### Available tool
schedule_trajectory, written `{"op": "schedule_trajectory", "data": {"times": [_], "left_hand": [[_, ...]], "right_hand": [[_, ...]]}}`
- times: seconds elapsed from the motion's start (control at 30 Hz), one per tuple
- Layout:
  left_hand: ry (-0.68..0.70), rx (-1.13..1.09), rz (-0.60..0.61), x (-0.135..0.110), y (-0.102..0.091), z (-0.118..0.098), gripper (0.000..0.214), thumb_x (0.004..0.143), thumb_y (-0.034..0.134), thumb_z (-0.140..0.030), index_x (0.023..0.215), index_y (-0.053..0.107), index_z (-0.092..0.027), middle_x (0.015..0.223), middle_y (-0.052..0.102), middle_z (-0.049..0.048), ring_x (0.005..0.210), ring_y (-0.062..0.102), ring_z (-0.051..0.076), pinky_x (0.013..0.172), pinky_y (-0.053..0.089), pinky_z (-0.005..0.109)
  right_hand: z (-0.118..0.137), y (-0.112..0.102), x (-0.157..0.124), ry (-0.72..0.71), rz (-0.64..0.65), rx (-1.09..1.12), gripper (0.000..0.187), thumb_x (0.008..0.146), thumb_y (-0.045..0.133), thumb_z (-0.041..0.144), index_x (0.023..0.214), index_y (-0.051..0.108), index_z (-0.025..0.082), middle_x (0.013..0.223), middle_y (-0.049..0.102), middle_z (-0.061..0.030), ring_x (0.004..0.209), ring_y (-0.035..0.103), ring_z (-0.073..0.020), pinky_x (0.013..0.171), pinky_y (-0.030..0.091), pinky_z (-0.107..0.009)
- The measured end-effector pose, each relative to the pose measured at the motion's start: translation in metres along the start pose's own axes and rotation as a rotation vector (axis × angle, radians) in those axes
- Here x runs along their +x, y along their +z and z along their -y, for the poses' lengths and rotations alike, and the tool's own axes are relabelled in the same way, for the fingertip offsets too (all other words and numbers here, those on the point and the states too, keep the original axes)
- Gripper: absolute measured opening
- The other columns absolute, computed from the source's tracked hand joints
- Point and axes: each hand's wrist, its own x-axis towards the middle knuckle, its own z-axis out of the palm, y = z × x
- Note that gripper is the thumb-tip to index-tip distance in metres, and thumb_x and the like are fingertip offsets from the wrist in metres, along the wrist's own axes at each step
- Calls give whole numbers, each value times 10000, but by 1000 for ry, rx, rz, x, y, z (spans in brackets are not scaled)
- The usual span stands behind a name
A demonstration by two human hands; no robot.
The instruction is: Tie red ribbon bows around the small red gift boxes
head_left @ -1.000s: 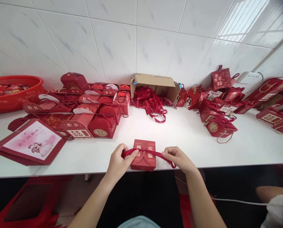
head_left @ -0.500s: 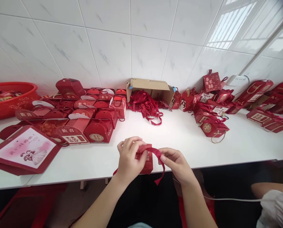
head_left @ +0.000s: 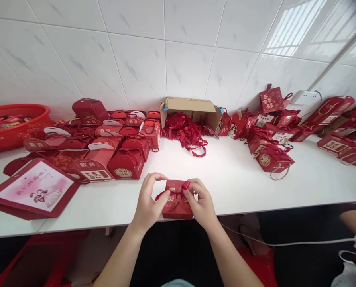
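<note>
A small red gift box (head_left: 178,212) with pale printed characters lies at the table's front edge, between my hands. A dark red ribbon (head_left: 185,185) runs across its top. My right hand (head_left: 202,203) is closed, pinching a short loop of the ribbon between thumb and finger over the box's right side. At the left side, my left hand (head_left: 150,203) has its thumb on the ribbon where it crosses the box, and its index finger arches away. A piece of ribbon shows beside that thumb; the other left fingers are partly hidden.
Several red gift boxes (head_left: 126,163) crowd the left, with a red basket (head_left: 22,135) behind. A cardboard box (head_left: 189,104) spills ribbons (head_left: 183,129) at the wall. More boxes (head_left: 275,161) and a power strip (head_left: 305,97) are at right. Another person's arm (head_left: 353,221) shows lower right.
The loose ribbon end that hung from my right hand is now drawn into a loop over the box. My left hand has moved left, uncovering the box top; my right hand came in closer.
</note>
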Motion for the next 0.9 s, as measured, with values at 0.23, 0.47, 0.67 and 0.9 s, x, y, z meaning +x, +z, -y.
{"op": "schedule_trajectory", "data": {"times": [0.23, 0.47, 0.67, 0.9], "left_hand": [[-424, -270, 339, -8, -2, 43, 284, 830, 552, -435, 695, 500, -191, 674, 525, -23, 659, 521, 143, 652, 421, 262], [-283, -112, 363, -5, -34, 25, 249, 820, 589, -405, 709, 603, -182, 679, 593, -10, 649, 529, 139, 625, 412, 244], [282, 262, 376, 39, -47, -15, 140, 856, 551, -239, 838, 690, -247, 803, 616, -6, 781, 559, 154, 876, 360, 332], [341, 303, 175, 70, -6, -12, 104, 820, 610, -271, 893, 678, -241, 1091, 577, 65, 1080, 483, 262, 964, 309, 458]], "right_hand": [[-3, -2, -5, 67, 122, 49, 210, 914, 485, 276, 821, 656, 198, 744, 673, -32, 753, 620, -171, 762, 471, -296], [5, 12, 2, 186, -37, -167, 179, 834, 533, 249, 815, 698, 182, 578, 627, -5, 508, 523, -139, 538, 429, -257], [14, 5, 8, 60, 154, -248, 192, 798, 515, 162, 789, 705, 192, 603, 606, 5, 516, 474, -120, 545, 394, -249], [10, 1, 7, 143, 155, -73, 292, 838, 553, 299, 574, 574, 177, 529, 481, 22, 509, 391, -107, 498, 334, -242]]}}
